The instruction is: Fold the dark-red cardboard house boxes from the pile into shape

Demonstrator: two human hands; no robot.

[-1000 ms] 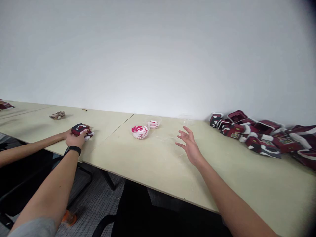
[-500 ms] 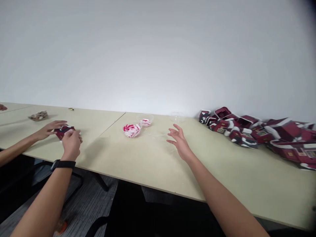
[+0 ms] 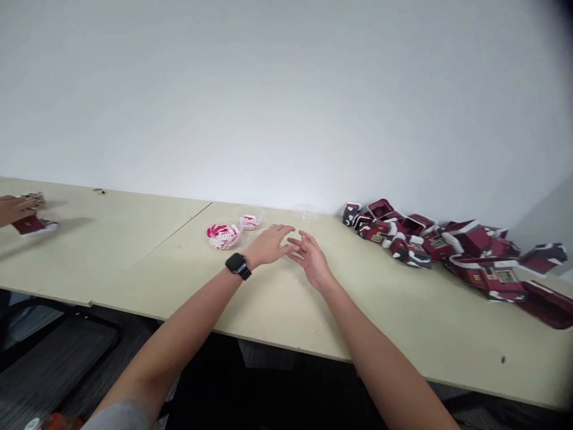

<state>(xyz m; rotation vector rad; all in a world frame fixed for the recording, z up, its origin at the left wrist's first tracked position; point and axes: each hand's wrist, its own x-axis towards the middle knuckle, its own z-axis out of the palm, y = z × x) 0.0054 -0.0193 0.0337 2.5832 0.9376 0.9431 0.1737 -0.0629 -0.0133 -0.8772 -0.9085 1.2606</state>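
My left hand (image 3: 268,245), with a black smartwatch (image 3: 239,266) on its wrist, lies open above the tabletop, holding nothing. My right hand (image 3: 312,259) is open and empty too, its fingertips almost meeting those of my left. Just beyond my left hand stands a clear plastic bowl (image 3: 222,236) of red-and-white paper pieces. A smaller clear bowl (image 3: 249,221) sits behind it, and a clear plastic cup or lid (image 3: 305,214) lies near my right hand. At far left, a co-worker's hand (image 3: 15,209) rests on a maroon cardboard piece (image 3: 31,226).
Several maroon-and-white cardboard house pieces (image 3: 434,245) lie heaped along the wall at right. Two pale tables (image 3: 134,257) meet at a seam, with a white wall behind them. Dark chair legs and grey carpet (image 3: 54,358) lie below the front edge.
My left hand has let go of the maroon piece and moved right toward my right hand. The co-worker's hand has drawn that piece away to the far left. The view has turned slightly right.
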